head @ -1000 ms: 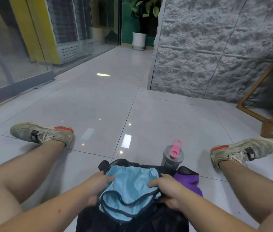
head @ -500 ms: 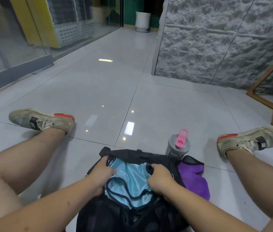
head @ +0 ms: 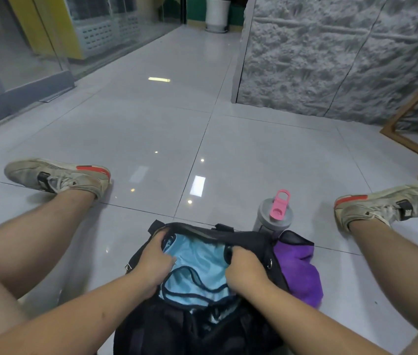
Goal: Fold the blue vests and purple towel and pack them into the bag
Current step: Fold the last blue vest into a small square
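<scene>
Tucking the light-blue vest with dark piping [head: 195,275] into the black fabric bag [head: 251,242] is the step in hand, judged from the head view, the only one here. The left hand [head: 151,265] curls round the vest's left edge at the bag's mouth; the right hand [head: 243,270] curls over its right edge against the opening's rim, so each grip holds cloth, neither spread wide. The vest lies half inside, its near part showing. To do this well, press the fold flat and low, keeping the edges together, so room stays. The purple towel [head: 300,272] hangs crumpled at the bag's right side, beside a grey bottle with a pink lid [head: 275,216] on the tiled floor [head: 151,139].
</scene>
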`<state>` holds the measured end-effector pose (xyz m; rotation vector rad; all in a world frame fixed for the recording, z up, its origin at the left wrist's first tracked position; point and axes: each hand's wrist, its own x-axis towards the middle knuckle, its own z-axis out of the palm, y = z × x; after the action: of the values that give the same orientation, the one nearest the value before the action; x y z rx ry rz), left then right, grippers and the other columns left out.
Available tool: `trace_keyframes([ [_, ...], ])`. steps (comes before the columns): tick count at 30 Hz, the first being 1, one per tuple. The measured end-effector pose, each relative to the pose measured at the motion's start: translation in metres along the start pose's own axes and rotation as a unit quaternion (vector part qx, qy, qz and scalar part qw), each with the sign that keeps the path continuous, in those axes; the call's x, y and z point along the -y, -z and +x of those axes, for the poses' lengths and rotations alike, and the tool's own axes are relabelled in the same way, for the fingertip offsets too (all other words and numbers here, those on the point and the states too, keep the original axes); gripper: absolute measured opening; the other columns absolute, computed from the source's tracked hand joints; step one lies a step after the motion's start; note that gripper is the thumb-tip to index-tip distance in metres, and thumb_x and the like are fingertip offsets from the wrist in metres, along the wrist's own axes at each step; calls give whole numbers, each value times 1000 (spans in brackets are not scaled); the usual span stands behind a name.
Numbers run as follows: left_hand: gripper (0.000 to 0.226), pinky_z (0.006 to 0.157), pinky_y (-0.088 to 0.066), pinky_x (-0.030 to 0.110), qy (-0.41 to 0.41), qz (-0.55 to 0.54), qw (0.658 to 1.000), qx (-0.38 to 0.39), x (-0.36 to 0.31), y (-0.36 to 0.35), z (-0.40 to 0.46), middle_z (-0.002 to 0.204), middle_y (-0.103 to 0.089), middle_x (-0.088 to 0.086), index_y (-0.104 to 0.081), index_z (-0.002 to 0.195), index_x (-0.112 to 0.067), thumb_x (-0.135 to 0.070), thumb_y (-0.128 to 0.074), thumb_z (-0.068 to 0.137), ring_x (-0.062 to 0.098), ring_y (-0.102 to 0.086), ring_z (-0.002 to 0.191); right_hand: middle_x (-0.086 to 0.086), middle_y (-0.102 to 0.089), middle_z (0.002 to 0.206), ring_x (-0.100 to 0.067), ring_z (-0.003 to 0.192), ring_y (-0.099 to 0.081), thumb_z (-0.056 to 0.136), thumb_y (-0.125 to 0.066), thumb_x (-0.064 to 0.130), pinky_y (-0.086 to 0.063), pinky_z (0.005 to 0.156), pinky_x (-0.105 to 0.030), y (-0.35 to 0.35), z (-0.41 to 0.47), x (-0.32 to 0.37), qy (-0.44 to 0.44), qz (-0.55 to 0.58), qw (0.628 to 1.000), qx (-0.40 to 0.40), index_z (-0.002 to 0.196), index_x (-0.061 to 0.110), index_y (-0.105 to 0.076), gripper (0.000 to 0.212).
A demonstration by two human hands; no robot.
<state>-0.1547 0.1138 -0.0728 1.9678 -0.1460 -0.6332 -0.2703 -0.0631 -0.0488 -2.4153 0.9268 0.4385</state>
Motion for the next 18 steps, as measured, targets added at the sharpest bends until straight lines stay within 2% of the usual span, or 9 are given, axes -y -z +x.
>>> trace_keyframes([
  [3, 64, 79, -53, 21, -2, 47, 999, -22, 1, -3, 5, 120, -64, -7, -52, 142, -25, 6, -66, 88, 16, -65, 105, -13, -68, 125, -34, 118, -65, 93, -58, 13, -52, 95, -36, 15, 1, -5, -22, -56, 997, -41, 117, 10, -60, 25],
  [5, 65, 88, -45, 20, -21, 112, 993, -13, -3, -5, 6, 126, -60, -4, -47, 147, -21, -2, -72, 90, 18, -60, 113, -12, -67, 125, -33, 117, -64, 94, -63, 17, -51, 94, -36, 20, 0, -5, -28, -87, 995, -37, 117, 10, -61, 24],
  [7, 68, 97, -40, 24, -63, 180, 982, 15, -13, -5, 9, 132, -59, 1, -43, 149, -24, -8, -74, 91, 23, -57, 124, -14, -61, 131, -34, 123, -58, 94, -64, 19, -48, 100, -39, 22, -2, 0, -14, -110, 993, -33, 125, 11, -56, 33],
  [9, 65, 95, -38, 24, -116, 223, 967, 45, -24, -5, 12, 125, -56, 1, -44, 145, -34, -9, -72, 92, 20, -56, 117, -15, -53, 133, -35, 126, -53, 94, -66, 22, -46, 104, -42, 25, -4, 5, 20, -130, 991, -33, 134, 11, -47, 45],
  [12, 49, 94, -35, 20, -175, 218, 959, 47, -32, -9, 17, 116, -49, -4, -57, 121, -42, -3, -68, 92, 9, -52, 105, -13, -53, 133, -32, 124, -54, 97, -65, 32, -47, 103, -40, 33, -6, 12, 79, -148, 985, -36, 139, 11, -42, 52],
  [15, 42, 88, -38, 12, -185, 207, 960, 40, -29, -16, 23, 107, -45, -9, -57, 90, -43, -4, -70, 91, 6, -52, 96, -9, -54, 135, -29, 125, -53, 101, -60, 35, -44, 104, -37, 36, -7, 21, 144, -184, 971, -58, 136, 11, -46, 45],
  [17, 33, 84, -35, 8, -183, 249, 948, 74, -27, -17, 27, 106, -41, -9, -58, 86, -41, -14, -76, 89, 14, -51, 100, -8, -50, 140, -28, 129, -47, 102, -57, 33, -37, 111, -36, 30, -5, 27, 208, -216, 952, -59, 138, 12, -48, 43],
  [18, 26, 88, -36, 12, -178, 292, 935, 97, -27, -14, 27, 110, -40, -7, -60, 91, -38, -22, -80, 86, 16, -49, 106, -9, -48, 144, -28, 132, -44, 103, -55, 31, -34, 113, -36, 24, -2, 29, 231, -220, 947, -41, 142, 12, -47, 44],
])
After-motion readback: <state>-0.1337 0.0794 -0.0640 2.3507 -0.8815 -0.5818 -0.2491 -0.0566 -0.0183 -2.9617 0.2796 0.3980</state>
